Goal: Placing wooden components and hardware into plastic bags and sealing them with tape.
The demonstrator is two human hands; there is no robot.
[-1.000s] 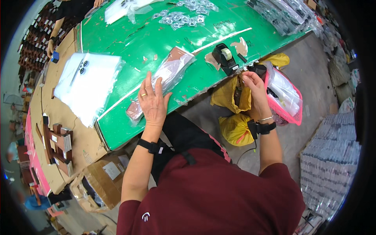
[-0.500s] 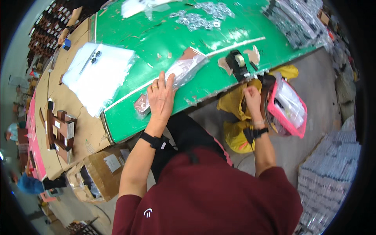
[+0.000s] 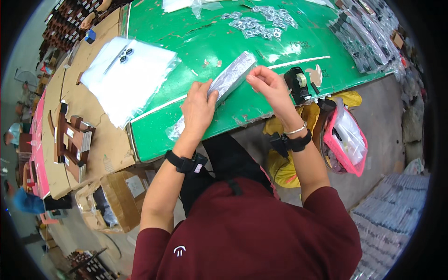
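Observation:
On the green table (image 3: 163, 144) a long, narrow package in clear plastic wrap (image 3: 235, 70) lies slantwise, its surface silvery and shiny. My left hand (image 3: 199, 107) is closed over the middle of it, thumb along the near side. My right hand (image 3: 273, 91) is raised beside the package's far right end, thumb and forefinger pinched together. Whatever is in that pinch, if anything, is too small to make out. Just right of this hand stands a black tape dispenser (image 3: 297, 84) with a roll of clear tape, close to the table's edge.
A stack of clear plastic bags (image 3: 126, 79) lies at the left, with small dark round parts on top. Small bagged rings (image 3: 261, 25) lie at the back. A pink basket (image 3: 347, 140) with plastic stands below the right edge. Brown frame pieces (image 3: 72, 144) rest on cardboard.
My right hand has come up from beside the pink basket to the package's far end. The package shows a silvery side instead of brown, and my left hand has closed on it.

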